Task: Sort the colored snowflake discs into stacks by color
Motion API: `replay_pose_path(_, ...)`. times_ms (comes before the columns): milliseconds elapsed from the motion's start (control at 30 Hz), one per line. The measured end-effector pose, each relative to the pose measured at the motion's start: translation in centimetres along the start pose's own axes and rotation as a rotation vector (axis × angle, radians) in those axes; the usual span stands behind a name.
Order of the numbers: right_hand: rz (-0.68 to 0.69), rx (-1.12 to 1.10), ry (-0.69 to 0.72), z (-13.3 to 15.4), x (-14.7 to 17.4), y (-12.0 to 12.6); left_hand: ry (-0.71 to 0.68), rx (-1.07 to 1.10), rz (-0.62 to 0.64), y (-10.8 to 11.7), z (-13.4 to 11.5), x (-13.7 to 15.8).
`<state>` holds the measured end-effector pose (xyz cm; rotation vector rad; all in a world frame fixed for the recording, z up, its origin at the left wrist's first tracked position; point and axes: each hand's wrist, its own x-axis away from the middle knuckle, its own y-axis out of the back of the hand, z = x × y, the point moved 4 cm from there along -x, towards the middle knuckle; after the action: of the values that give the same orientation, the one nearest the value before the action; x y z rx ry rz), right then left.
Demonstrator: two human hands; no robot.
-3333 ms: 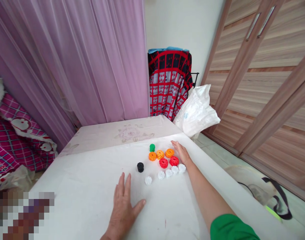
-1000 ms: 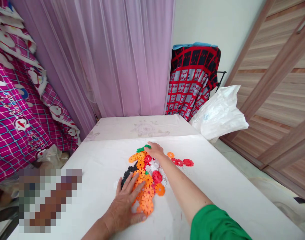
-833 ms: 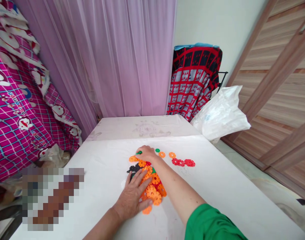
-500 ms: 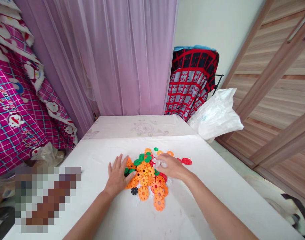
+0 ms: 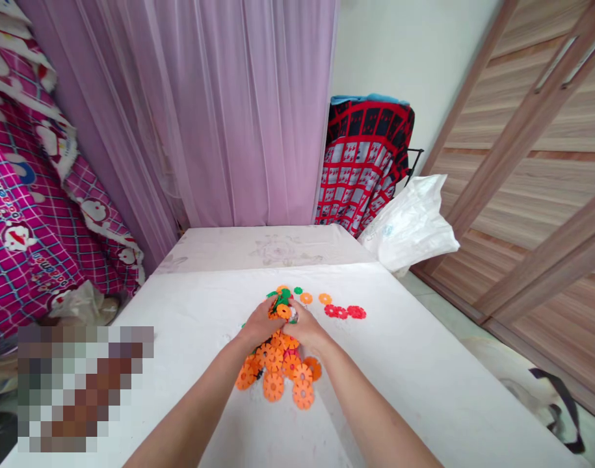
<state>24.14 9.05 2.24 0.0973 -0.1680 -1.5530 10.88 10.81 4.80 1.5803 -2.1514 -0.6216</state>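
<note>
A pile of plastic snowflake discs (image 5: pixel 274 357), mostly orange with some green, red, black and white, lies on the white-covered table. My left hand (image 5: pixel 259 326) curves around the left side of the pile's upper part. From the other side my right hand (image 5: pixel 304 329) closes in, so a clump of discs, including green discs (image 5: pixel 284 296) and an orange disc (image 5: pixel 283 312), is gathered between both palms. Fingertips are partly hidden behind the clump. Loose orange discs (image 5: pixel 304 394) lie nearer to me, below the hands.
Right of the hands, red discs (image 5: pixel 356 312) lie in a short row, with orange discs (image 5: pixel 325 299) just behind. A white plastic bag (image 5: pixel 407 224) stands at the table's right far edge. Purple curtains (image 5: pixel 248 117) hang behind; a wooden wardrobe (image 5: pixel 521 175) is at right.
Both hands have moved inward toward each other and closed around part of the pile. My left hand was spread flat at the pile's left edge. The view has shifted slightly.
</note>
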Motion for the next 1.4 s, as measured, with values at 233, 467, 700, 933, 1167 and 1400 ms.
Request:
replay_pose_path(233,0.179,-0.43,-0.039,2.8,0.6,-1.6,-0.055,0.147,-0.011,2.2,-2.7,2.1)
replay_pose_path(467,0.065,-0.098,-0.129,3.3,-2.0,3.3,-0.014,0.238,0.228,5.5,-1.5,6.8)
replay_pose_path(700,-0.191,0.646,-0.261,3.0,-6.2,5.8,-0.028,-0.449,-0.141,5.0,8.4,11.2)
replay_pose_path(933,0.059,0.749,-0.216,3.8,-6.8,-0.5,-0.067,-0.636,-0.22,0.6,6.6,9.8)
replay_pose_path(1167,0.239,0.45,-0.222,3.1,-5.0,-2.8,-0.105,-0.645,-0.223,-0.2,3.0,5.8)
replay_pose_path(1400,0.28,0.075,-0.244,4.0,-4.2,-2.1,-0.121,-0.544,-0.312,0.8,-0.6,2.7)
